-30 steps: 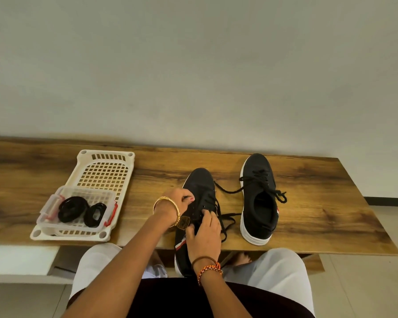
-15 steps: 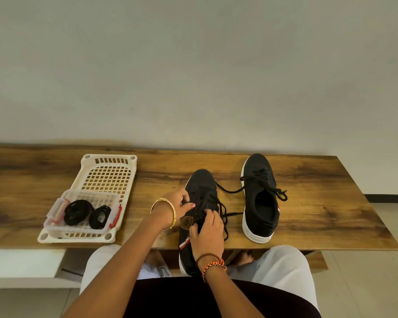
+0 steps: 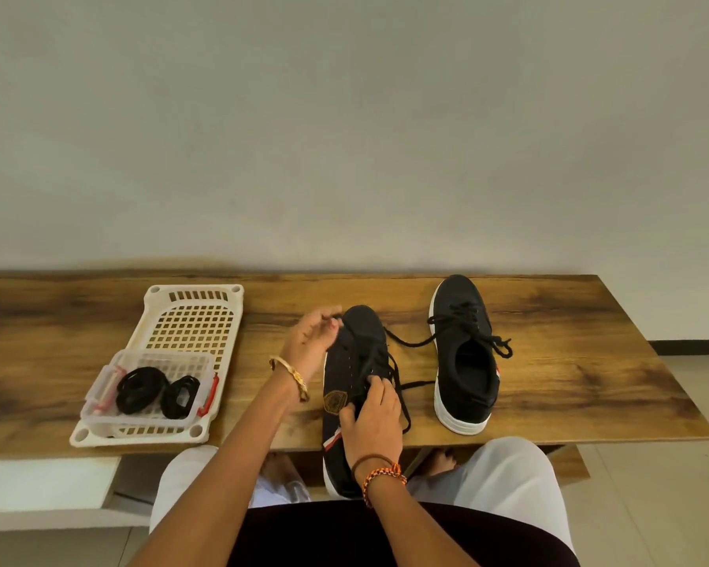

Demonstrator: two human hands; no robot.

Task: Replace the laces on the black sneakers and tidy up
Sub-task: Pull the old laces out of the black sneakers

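Head cam: near sneaker (image 3: 359, 386) hangs half off the tabletop (image 3: 590, 362) toward the lap, so eyelets face up. Right hand (image 3: 375, 419) fingers pinch its lace (image 3: 400, 386); left hand (image 3: 310, 345), loosely curled, seems empty. Other sneaker (image 3: 465, 358) parked alongside.

The tabletop (image 3: 569, 362) was wood-grained, brown with dark streaks, and carried a soft sheen. The nearer sneaker (image 3: 355, 362) had a matt black cloth upper, a white rubbery-looking sole edge and a dull bronze-coloured badge on its side; the farther sneaker (image 3: 465, 354) showed the same matt cloth above a smooth white sole. Their laces (image 3: 410, 341) looked like woven black cord. The basket (image 3: 193, 317) was cream plastic, perforated and smooth. In it sat a clear plastic box (image 3: 152, 386) with red clips, holding coiled black laces (image 3: 140, 388). A glossy gold-coloured bangle (image 3: 291, 376) shone; the wall (image 3: 344, 137) was matt.
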